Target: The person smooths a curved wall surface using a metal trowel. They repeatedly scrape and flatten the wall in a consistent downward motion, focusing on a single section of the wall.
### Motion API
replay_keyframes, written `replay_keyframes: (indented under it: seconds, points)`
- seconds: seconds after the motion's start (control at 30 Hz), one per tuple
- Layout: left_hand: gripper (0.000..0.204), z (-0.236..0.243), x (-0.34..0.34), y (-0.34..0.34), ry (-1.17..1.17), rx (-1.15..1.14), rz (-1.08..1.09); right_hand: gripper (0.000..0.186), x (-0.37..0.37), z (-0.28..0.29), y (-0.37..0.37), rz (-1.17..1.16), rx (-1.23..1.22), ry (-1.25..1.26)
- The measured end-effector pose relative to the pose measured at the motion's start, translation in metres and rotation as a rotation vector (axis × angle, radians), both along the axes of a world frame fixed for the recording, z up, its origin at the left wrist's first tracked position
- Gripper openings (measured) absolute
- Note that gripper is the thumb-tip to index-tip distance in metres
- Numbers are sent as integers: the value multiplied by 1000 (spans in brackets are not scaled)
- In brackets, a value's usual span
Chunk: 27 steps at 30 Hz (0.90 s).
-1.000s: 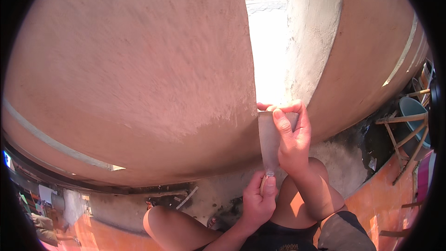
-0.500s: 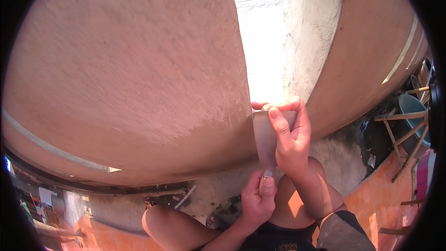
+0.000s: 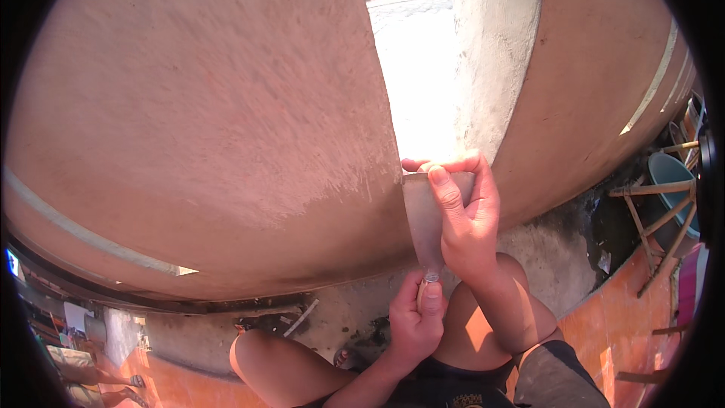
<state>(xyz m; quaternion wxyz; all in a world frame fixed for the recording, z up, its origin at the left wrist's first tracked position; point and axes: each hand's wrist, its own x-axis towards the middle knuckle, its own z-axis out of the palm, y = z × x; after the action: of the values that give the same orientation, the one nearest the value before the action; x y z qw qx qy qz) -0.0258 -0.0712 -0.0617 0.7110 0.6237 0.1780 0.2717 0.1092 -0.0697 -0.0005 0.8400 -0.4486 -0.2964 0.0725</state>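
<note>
My left hand [image 3: 415,321] is closed around the short handle of a grey metal putty knife [image 3: 421,211], held upright with the broad blade edge on top. My right hand [image 3: 468,234] grips that blade, thumb on its near face and fingers curled over the top edge. The blade sits at the bottom of a bright narrow opening, against or very near the edge of a large plastered panel [image 3: 226,106]. To the right of the opening rises a pale rough plaster strip [image 3: 495,53]. My bare knees are beneath my hands.
A concrete ledge [image 3: 544,257] runs below the plastered surface, beside orange flooring [image 3: 619,310]. At right stand a wooden stool-like frame [image 3: 653,193] and a teal basin [image 3: 664,170]. Another person's legs [image 3: 106,385] show at lower left. Paving appears beyond the opening.
Both my hands and the putty knife have shifted slightly left and upward, and the opening appears further left. The other person's legs at lower left have moved further into view.
</note>
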Motion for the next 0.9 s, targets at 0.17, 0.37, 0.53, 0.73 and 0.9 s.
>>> replay_keyframes:
  seconds: [0.17, 0.37, 0.53, 0.73, 0.9]
  points:
    - [28, -16, -10, 20, -238, -502, -367, 9, -2, -3, -8, 63, 7, 95]
    - [35, -276, -46, 97, 740, -347, -334, 9, -4, -2, -7, 98, 21, 100]
    - [25, -415, -129, 144, 1412, -187, -163, 9, 3, -11, -12, 83, 30, 111]
    - [28, -436, -208, 229, 1715, 256, -514, 9, -13, 2, -3, 151, 57, 87]
    - [28, -430, -166, 210, 1341, -566, -61, 10, -5, -2, -11, 74, 23, 16]
